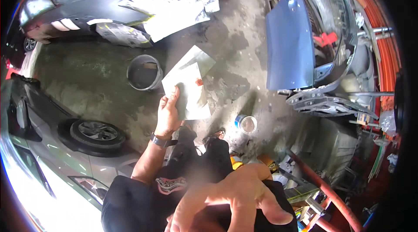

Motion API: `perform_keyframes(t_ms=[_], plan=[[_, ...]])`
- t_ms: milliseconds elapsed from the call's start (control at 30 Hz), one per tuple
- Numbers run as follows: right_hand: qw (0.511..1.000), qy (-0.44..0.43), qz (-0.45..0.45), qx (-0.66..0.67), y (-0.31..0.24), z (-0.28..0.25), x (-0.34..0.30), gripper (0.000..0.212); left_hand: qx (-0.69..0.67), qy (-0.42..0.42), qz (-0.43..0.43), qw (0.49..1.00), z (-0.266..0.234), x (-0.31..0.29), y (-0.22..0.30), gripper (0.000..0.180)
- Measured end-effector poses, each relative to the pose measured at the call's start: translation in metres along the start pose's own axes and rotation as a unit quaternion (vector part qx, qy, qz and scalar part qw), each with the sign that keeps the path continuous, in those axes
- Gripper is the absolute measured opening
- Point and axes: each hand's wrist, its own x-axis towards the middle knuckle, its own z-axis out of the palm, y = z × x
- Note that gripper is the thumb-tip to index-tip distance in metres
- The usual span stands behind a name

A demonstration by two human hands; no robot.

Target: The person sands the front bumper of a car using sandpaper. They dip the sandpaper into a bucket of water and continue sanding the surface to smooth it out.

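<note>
My left hand grips a pale flat sheet, with the thumb pressed on its face. A small orange-red dab sits near the sheet's right edge. Behind it a second grey sheet sticks out at an angle; how the two are joined or held is hidden. Close to the camera, my right hand is large and a little blurred, its fingers spread and bent downward, with nothing seen in them. Below and right of the sheets, an open can with a blue label stands on the floor.
A grey bucket stands left of the sheets. A dark car with a masked panel is at the far left, and a grey car flanks me. On the right are a blue car door and a red bar.
</note>
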Motion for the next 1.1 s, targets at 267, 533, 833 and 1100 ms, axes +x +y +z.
perform_keyframes(t_ms=[267, 533, 833, 1100], plan=[[0.993, -0.080, 0.066, 0.057, 0.044, 0.033, 0.054, 0.081, 0.083, 0.015, 0.157, 0.984, -0.020, -0.044, 0.093, 0.019], [0.984, -0.130, 0.096, 0.069, 0.043, 0.015, 0.073, 0.078, -0.107, 0.039, 0.065, 0.991, -0.018, -0.059, 0.123, 0.035], [0.948, -0.189, 0.106, 0.232, 0.003, -0.013, 0.100, 0.079, -0.041, 0.123, 0.135, 0.982, 0.009, -0.059, 0.115, 0.024], [0.927, -0.093, 0.316, -0.179, -0.092, -0.137, 0.089, 0.048, 0.007, 0.114, 0.147, 0.982, 0.023, -0.064, 0.122, 0.027]])
